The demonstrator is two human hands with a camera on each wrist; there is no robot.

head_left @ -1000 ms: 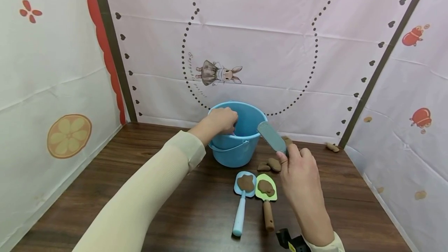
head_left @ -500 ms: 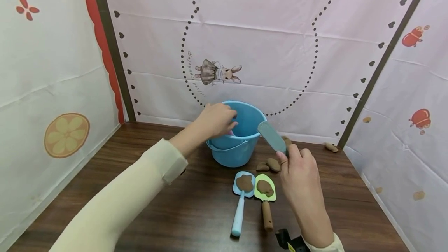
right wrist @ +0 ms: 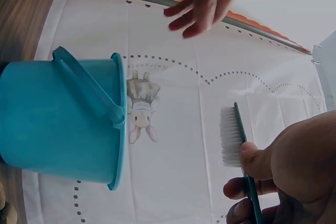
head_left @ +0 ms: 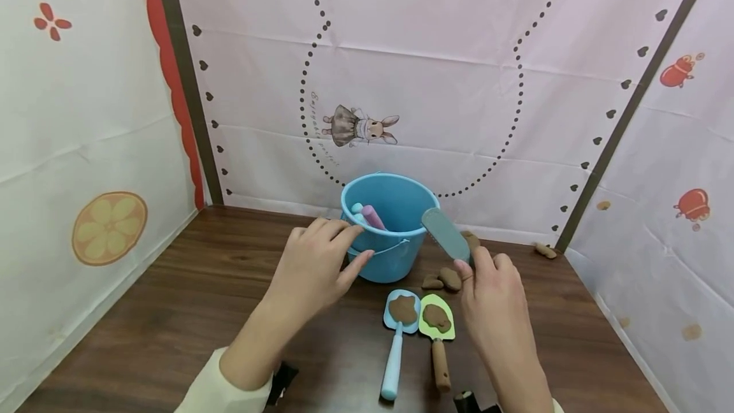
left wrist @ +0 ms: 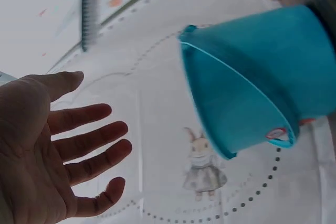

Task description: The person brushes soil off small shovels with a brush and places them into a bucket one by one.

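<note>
My left hand (head_left: 314, 266) is in front of the left side of a blue bucket (head_left: 390, 268), fingers spread and holding nothing. In the left wrist view its palm (left wrist: 31, 145) faces up, apart from the bucket. My right hand (head_left: 494, 298) grips a dark green brush (head_left: 446, 234) by its handle, right of the bucket rim. White bristles (right wrist: 231, 139) show on the brush in the right wrist view. Inside the bucket lean a pink rod-like handle (head_left: 373, 217) and light blue rounded ends (head_left: 358, 208); their lower parts are hidden.
A blue shovel (head_left: 392, 365) and a green shovel with a wooden handle (head_left: 441, 362) lie before the bucket, each bearing a brown clay-like lump (head_left: 403, 309). Brown stone-like pieces (head_left: 450, 279) lie beside the bucket; others (head_left: 545, 250) are by the right corner. Printed cloth walls enclose the table.
My left hand has come up out of the bucket and moved back toward me, with nothing in it. The right hand keeps the brush in nearly the same place.
</note>
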